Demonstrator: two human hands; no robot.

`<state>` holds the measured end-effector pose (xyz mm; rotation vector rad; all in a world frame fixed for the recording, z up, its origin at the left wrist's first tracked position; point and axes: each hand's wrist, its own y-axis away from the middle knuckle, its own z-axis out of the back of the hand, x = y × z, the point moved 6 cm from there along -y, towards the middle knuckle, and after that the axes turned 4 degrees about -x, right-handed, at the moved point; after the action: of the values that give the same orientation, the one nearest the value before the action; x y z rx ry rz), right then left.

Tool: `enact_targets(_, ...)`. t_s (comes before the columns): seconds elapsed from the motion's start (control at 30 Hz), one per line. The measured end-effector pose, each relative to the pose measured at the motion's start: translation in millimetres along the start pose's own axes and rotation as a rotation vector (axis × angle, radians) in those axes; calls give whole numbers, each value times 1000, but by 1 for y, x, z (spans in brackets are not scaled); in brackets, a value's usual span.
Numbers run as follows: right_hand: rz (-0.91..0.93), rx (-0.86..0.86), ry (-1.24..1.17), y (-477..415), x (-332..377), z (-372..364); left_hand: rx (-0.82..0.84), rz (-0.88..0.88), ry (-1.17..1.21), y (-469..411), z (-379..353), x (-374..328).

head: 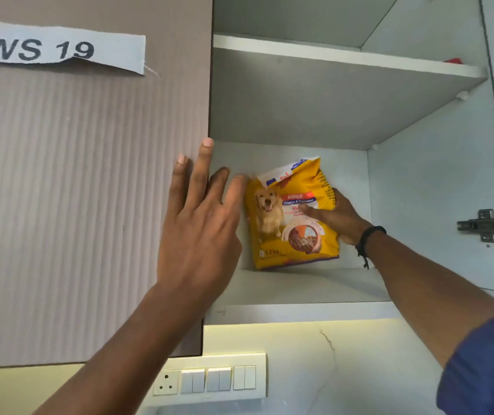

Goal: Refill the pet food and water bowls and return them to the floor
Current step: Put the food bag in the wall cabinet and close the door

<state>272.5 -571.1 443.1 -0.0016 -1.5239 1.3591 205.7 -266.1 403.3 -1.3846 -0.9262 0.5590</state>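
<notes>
A yellow dog food bag, with a dog pictured on its front and its top torn open, stands on the lower shelf of an open wall cabinet. My right hand grips the bag's right side, thumb across the front. My left hand is raised with straight, spread fingers just left of the bag, over the edge of the closed cabinet door; it holds nothing. No bowls are in view.
An upper shelf carries a small red thing at its right end. A door hinge sticks out on the right. Below the cabinet is a switch plate on a lit wall. A "WS 19" label is on the door.
</notes>
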Motion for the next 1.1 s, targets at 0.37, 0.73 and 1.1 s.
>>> enact_targets(0.37,-179,105,817,33,-9,6,135,-3,-35,1,3,-3)
enact_targets(0.73,50,19,887,179,68,-14,271,16,-82,3,1,-3)
enact_targets(1.1,-51,-499,164,285,61,61,555,135,56,-8,23,-10)
